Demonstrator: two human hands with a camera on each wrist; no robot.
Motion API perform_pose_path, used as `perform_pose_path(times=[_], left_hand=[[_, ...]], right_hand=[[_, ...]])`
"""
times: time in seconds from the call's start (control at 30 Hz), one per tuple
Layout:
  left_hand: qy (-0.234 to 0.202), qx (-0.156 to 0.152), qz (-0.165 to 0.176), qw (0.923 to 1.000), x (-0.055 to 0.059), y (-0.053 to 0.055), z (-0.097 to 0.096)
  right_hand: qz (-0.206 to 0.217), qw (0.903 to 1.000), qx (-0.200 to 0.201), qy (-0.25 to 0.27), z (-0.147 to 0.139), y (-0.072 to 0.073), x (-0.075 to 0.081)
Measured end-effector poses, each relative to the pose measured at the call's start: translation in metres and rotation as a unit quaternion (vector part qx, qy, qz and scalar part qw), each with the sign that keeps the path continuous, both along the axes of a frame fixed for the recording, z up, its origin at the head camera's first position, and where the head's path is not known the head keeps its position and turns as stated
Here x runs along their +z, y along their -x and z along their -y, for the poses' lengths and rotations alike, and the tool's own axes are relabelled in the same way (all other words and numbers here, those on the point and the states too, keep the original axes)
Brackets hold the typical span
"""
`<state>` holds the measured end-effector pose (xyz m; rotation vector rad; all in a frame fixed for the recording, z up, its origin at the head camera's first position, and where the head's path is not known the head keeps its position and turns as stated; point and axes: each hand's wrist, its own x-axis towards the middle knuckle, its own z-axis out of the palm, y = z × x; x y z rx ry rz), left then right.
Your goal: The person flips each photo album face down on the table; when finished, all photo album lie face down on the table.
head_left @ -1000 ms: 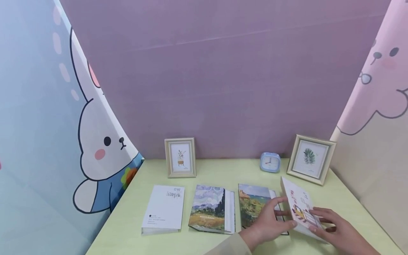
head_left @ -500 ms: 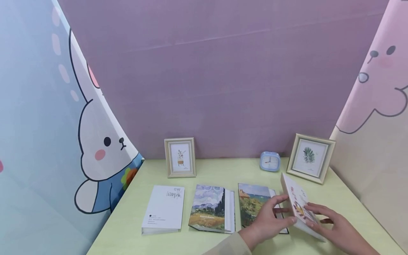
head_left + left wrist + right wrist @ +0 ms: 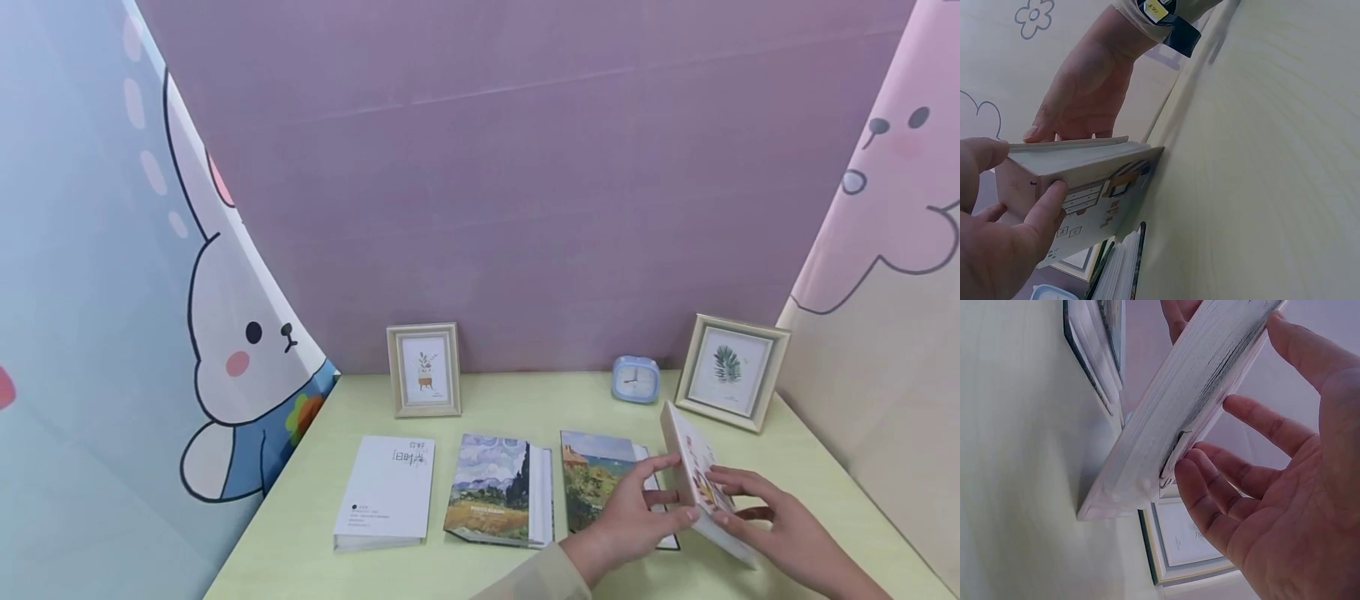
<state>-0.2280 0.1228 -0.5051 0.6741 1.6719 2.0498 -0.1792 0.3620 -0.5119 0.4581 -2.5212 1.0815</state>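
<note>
A white photo album (image 3: 697,454) with red and yellow cartoon print stands tilted over the table's right side, between both hands. My left hand (image 3: 630,517) grips it by the left side, fingers and thumb on opposite faces in the left wrist view. My right hand (image 3: 780,525) touches the printed cover with its fingertips, which look only slightly bent in the right wrist view. That view also shows the album's page edges (image 3: 1166,412) and its low corner close to the tabletop. Just left of the left hand lies a seaside-painting album (image 3: 600,475), partly covered by that hand.
Further left lie a wheatfield-painting album (image 3: 487,500) and a plain white album (image 3: 386,492). Along the back stand a plant picture frame (image 3: 425,375), a blue alarm clock (image 3: 636,381) and a leaf picture frame (image 3: 731,375). The purple backdrop (image 3: 510,208) rises behind them.
The white cartoon album has turned more upright, its printed cover facing further right and its spine side showing more. My right hand has shifted slightly left and up with it; the left hand has barely moved.
</note>
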Motion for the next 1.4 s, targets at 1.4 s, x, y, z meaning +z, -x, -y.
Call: perform_pose_path(times=[1.4], left_hand=[[0.000,0.007,-0.029,0.9995,0.010,0.005,-0.005]], right_hand=[[0.017,0.9939,0.022,0.107,0.013,0.001,0.015]])
